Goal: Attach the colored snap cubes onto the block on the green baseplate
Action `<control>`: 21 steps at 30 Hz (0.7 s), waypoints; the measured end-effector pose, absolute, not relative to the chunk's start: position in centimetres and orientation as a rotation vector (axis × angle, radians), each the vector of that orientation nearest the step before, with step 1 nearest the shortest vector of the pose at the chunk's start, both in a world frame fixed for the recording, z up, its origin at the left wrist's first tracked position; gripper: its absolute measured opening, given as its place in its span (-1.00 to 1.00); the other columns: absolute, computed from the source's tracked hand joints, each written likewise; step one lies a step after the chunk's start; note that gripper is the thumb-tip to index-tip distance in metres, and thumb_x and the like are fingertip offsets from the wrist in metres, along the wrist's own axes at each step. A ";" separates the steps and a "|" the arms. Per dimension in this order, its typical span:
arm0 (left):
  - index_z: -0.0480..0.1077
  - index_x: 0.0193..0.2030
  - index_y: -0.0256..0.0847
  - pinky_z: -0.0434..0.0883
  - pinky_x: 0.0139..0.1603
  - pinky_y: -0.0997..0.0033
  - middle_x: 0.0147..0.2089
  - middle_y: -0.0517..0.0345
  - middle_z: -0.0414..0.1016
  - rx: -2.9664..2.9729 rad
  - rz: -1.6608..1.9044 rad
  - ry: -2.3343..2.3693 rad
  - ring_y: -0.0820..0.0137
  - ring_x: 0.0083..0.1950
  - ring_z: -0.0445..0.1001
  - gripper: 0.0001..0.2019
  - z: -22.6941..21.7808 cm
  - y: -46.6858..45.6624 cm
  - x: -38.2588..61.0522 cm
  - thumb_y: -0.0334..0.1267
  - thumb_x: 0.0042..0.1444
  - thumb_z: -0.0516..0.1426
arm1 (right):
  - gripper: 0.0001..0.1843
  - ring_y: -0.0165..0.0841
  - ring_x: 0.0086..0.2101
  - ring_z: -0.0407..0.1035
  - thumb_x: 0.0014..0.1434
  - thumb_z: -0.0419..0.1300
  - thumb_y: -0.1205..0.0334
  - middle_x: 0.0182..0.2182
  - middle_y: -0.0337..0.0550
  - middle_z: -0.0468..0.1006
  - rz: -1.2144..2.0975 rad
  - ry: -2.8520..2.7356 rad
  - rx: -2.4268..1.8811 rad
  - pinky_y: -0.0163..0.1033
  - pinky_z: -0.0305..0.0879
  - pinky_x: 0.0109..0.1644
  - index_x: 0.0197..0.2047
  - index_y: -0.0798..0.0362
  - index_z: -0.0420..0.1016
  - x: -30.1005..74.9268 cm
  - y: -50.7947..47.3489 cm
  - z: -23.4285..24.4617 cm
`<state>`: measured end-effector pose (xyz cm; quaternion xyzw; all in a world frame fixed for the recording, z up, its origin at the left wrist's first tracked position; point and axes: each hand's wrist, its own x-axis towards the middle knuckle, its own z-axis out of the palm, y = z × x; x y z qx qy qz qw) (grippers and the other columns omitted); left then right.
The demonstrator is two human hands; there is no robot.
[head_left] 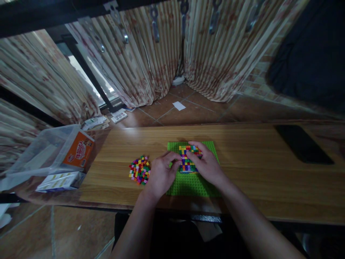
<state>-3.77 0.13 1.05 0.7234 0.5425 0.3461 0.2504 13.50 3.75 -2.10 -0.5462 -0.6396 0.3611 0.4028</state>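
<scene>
Head view shows a green studded baseplate (183,187) lying on the wood-grain desk (258,180), with a block of multicoloured toy bricks (187,167) on it, towards its far side. At the block's left edge, the left hand (164,172) has thumb and forefinger drawn together; whether they pinch a brick cannot be told. The right hand (208,164) lies spread over the block's right part, thumb and forefinger apart; how firmly it grips is unclear. Left of the baseplate is a loose pile of small bricks (138,171), just beside the left hand. Farther left of the baseplate, past the desk's end, stands a clear plastic bin (48,154). Something pale shows through its wall, too indistinct to name, and an orange printed panel (79,149) shows at its near right end, inside or outside unclear. A white-and-blue pack (60,181) lies before the bin.
</scene>
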 end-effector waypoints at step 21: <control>0.43 -0.31 -0.19 0.46 -0.16 0.44 -0.33 0.20 0.58 1.757 1.054 1.471 0.43 -0.28 0.55 -0.95 0.7 0.4 -3.3 -0.41 0.10 0.19 | -0.36 -0.12 0.05 0.37 -0.05 0.34 0.00 0.07 0.00 0.45 0.882 -1.614 -1.445 0.05 0.24 0.18 0.11 -0.01 0.41 13.1 3.3 -1.3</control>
